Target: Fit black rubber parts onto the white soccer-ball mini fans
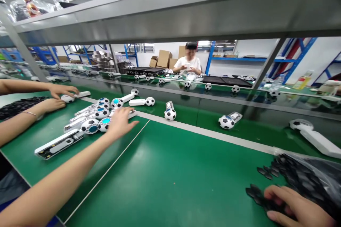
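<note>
My left hand (120, 123) stretches out over the green bench with its fingers spread and holds nothing. It hovers at the right end of a row of white handles with football-shaped heads (90, 125), some with blue centres. My right hand (291, 208) lies at the bottom right on a scatter of small black pieces (262, 172). Its thumb and fingers are curled around a few of them. The pieces spill from a clear plastic bag (314, 173).
A co-worker's two hands (62, 90) rest at the left by another football piece (67, 98). More football pieces (226, 122) lie on the conveyor belt (202, 117) beyond. A person in white sits across the line. A metal shelf beam (186, 10) hangs overhead.
</note>
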Motion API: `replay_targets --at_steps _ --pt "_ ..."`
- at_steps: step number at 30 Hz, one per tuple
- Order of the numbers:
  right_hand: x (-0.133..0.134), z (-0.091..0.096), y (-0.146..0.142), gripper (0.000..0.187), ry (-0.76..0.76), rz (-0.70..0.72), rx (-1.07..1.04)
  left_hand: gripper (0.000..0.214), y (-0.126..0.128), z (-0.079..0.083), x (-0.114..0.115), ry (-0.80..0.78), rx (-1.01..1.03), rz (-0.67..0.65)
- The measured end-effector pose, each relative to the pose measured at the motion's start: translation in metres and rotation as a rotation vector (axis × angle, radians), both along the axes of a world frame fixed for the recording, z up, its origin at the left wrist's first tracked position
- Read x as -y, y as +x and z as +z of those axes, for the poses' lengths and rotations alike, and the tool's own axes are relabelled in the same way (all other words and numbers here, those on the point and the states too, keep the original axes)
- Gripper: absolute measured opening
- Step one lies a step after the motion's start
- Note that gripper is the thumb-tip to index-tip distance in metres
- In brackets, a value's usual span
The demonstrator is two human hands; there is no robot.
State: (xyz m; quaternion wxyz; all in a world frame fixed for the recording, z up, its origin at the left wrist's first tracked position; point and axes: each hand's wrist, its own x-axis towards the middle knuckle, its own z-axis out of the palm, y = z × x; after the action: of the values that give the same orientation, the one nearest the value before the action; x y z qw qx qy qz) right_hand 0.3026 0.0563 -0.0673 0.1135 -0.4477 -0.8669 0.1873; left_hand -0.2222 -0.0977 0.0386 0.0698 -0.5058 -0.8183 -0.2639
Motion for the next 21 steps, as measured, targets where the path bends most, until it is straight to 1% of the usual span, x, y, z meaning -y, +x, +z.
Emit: replay_targets --at_steps 1,2,4,6,8,10,12,15,17,19,21 --pt "0.004 0.006 -0.004 0.015 -0.027 0.007 0.013 0.054 -0.012 0.007 0.016 -0.153 -0.155 0.140" --pt "0.008 0.013 -0.009 0.013 -0.041 0.009 0.025 0.052 -0.021 0.011 0.030 -0.217 -0.183 0.193" --pt "0.017 0.028 -0.020 0.011 -0.043 0.010 0.033 0.048 -0.030 0.016 0.051 -0.324 -0.222 0.237" --pt "0.027 0.042 -0.031 0.012 -0.005 -0.005 0.018 0.046 -0.028 0.015 0.060 -0.361 -0.229 0.200" --pt "0.034 0.052 -0.039 0.015 0.055 -0.026 0.012 0.046 -0.018 0.014 0.058 -0.379 -0.263 0.155" --pt "0.039 0.059 -0.045 0.016 0.119 -0.023 0.022 0.047 -0.008 0.013 0.050 -0.383 -0.292 0.102" --pt "0.042 0.064 -0.050 0.015 0.151 0.001 0.028 0.052 -0.001 0.014 0.039 -0.385 -0.299 0.073" --pt "0.047 0.068 -0.053 0.015 0.147 -0.004 -0.009 0.062 0.001 0.012 0.027 -0.475 -0.190 0.053" --pt "0.049 0.069 -0.055 0.018 0.137 -0.021 -0.056 0.066 0.002 0.007 0.023 -0.531 -0.091 0.014" --pt "0.049 0.070 -0.057 0.020 0.124 -0.015 -0.086 0.070 0.012 -0.001 0.021 -0.518 -0.041 -0.074" --pt "0.049 0.070 -0.059 0.016 0.102 0.021 -0.095 0.076 0.035 -0.010 0.020 -0.495 -0.004 -0.203"
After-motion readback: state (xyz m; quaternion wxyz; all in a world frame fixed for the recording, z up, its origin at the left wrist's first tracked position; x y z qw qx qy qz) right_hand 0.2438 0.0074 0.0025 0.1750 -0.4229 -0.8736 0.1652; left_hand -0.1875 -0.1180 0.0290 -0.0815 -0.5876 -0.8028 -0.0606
